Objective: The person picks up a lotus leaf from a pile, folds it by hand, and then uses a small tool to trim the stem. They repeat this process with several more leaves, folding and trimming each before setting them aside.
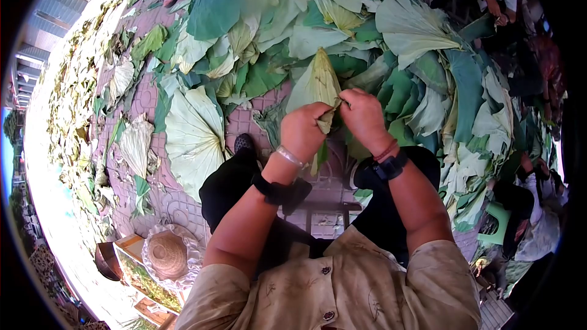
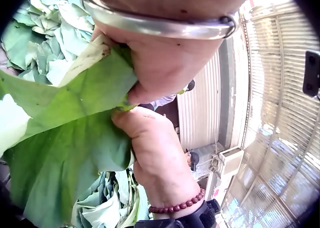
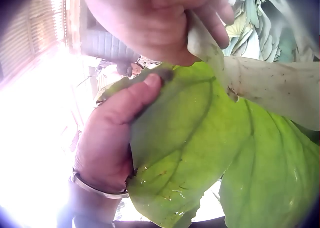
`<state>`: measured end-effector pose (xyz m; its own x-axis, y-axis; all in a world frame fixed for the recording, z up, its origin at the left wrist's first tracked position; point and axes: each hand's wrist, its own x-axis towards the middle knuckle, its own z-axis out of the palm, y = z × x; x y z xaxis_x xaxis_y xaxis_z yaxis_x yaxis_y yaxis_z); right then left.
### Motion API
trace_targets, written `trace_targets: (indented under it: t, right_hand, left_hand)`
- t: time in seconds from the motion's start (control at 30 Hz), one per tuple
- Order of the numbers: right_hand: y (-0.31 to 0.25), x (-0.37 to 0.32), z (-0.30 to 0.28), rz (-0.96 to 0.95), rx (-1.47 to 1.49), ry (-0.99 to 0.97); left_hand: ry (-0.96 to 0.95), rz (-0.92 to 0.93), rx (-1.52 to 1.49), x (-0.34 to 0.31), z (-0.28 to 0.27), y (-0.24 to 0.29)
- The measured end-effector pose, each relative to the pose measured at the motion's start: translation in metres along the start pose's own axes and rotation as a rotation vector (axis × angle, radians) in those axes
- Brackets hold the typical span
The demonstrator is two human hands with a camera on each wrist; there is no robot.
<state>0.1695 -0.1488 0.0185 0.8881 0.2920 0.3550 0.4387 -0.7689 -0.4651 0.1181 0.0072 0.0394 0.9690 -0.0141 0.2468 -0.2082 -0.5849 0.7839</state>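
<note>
A large green leaf (image 1: 318,88) is held up between both hands in the head view, folded so its top comes to a point. The left hand (image 1: 304,127) pinches its lower left edge, and the right hand (image 1: 365,119) grips the edge beside it, knuckles up. In the left wrist view the leaf (image 2: 75,133) hangs from the fingers of the two hands, which are close together. The right wrist view shows the veined leaf (image 3: 185,133) with the left thumb (image 3: 145,88) lying on its face; the right hand (image 3: 155,25) holds a pale folded part.
Heaped leaves (image 1: 269,12) cover the ground ahead and to the right. A pale fan-shaped leaf (image 1: 194,128) lies on the paving at the left. A straw hat (image 1: 168,255) is at the lower left, a green stool (image 1: 495,223) at the right. Other people sit at the right edge.
</note>
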Motion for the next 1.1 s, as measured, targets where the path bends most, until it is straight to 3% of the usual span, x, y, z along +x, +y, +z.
trace_targets:
  t: [0.23, 0.33, 0.43, 0.53, 0.63, 0.73, 0.83, 1.1]
  right_hand:
    - [0.000, 0.003, -0.004, -0.032, 0.096, -0.017]
    - [0.000, 0.003, -0.002, -0.106, 0.046, -0.006]
    - [-0.002, 0.003, -0.001, -0.155, 0.021, -0.007]
    - [-0.011, 0.001, -0.003, -0.187, -0.024, -0.036]
    - [-0.021, -0.001, -0.004, -0.211, -0.024, -0.090]
    - [-0.024, -0.003, 0.005, -0.228, -0.005, -0.114]
    - [-0.021, -0.005, 0.014, -0.230, -0.003, -0.135]
    - [-0.024, -0.009, 0.013, -0.259, -0.016, -0.167]
  left_hand:
    - [0.007, -0.043, 0.003, 0.001, -0.001, -0.001]
    - [-0.111, -0.067, -0.057, 0.002, -0.007, 0.006]
    - [-0.274, -0.292, -0.185, 0.005, -0.029, 0.029]
    - [-0.221, -0.116, -0.443, 0.002, -0.037, 0.030]
    - [-0.259, -0.199, -0.564, 0.004, -0.043, 0.025]
    - [-0.104, 0.074, -0.015, 0.006, -0.025, -0.001]
    - [-0.219, -0.123, 0.326, -0.001, -0.018, 0.003]
    - [-0.111, -0.052, 0.514, -0.007, 0.006, -0.013]
